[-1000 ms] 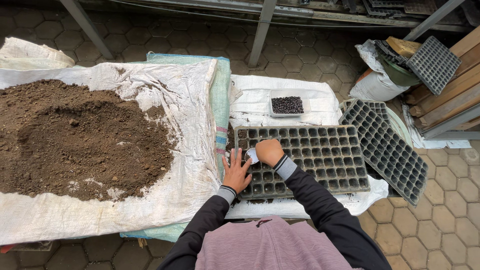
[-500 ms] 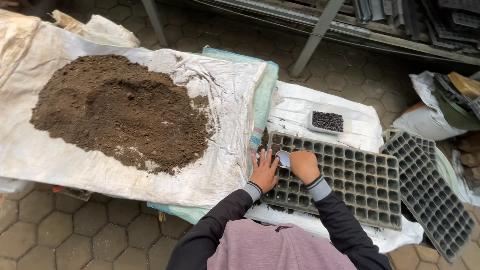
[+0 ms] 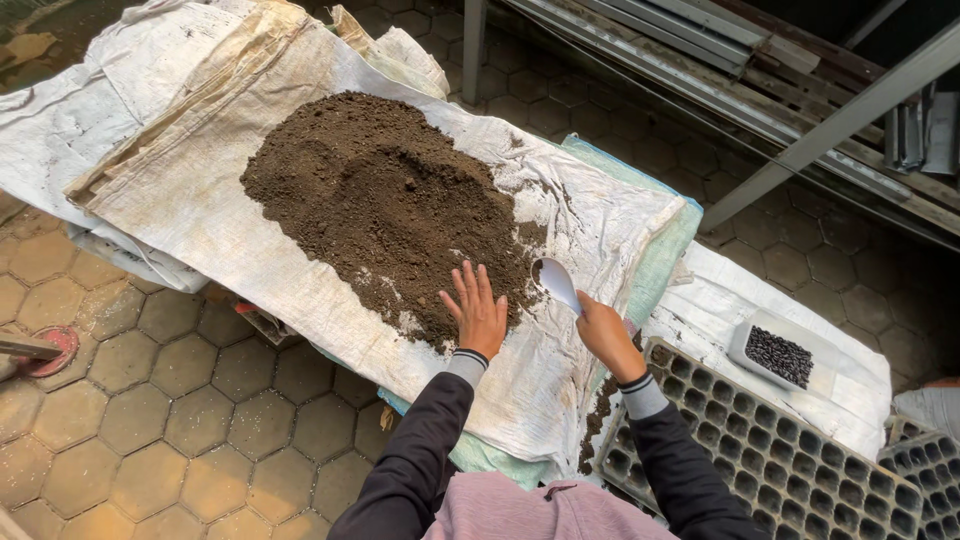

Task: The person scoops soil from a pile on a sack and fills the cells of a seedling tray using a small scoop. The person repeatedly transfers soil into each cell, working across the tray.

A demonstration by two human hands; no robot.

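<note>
While right hand point(image 3: 603, 335) clamps, scoop point(image 3: 557, 284) bowl points up-left.

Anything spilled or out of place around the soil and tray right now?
Some soil has spilled off the pile onto the white sack's edge beside the seed tray, below the right hand holding the scoop. Nothing else stands out.
</note>
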